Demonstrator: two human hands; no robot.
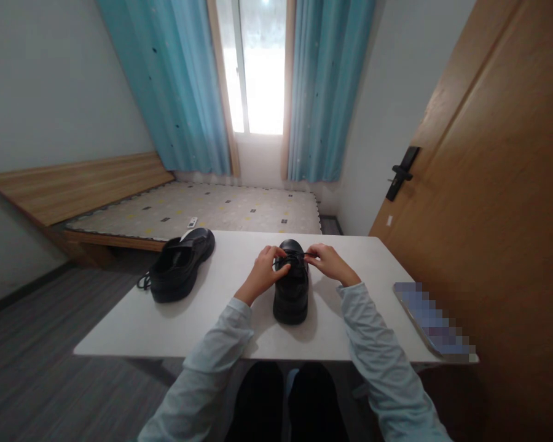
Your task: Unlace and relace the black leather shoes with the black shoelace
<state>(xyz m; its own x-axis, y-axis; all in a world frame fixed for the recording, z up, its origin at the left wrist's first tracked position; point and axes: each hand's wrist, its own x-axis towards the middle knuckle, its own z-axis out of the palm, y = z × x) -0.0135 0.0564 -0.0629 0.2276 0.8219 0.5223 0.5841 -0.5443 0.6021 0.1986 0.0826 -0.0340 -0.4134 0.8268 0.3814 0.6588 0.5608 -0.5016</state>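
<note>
Black lace-up shoe, upright, heel nearest

My feed shows plain black on the shoe at lower centre and on the other shoe at the left, both against the white table. The sleeves in the lower half are pale blue-grey. Near the upper edge I get turquoise curtains flecked with dark spots. Below them, the mattress is pale grey with dark and yellow patches; the door at right is brown, its handle black.
</note>
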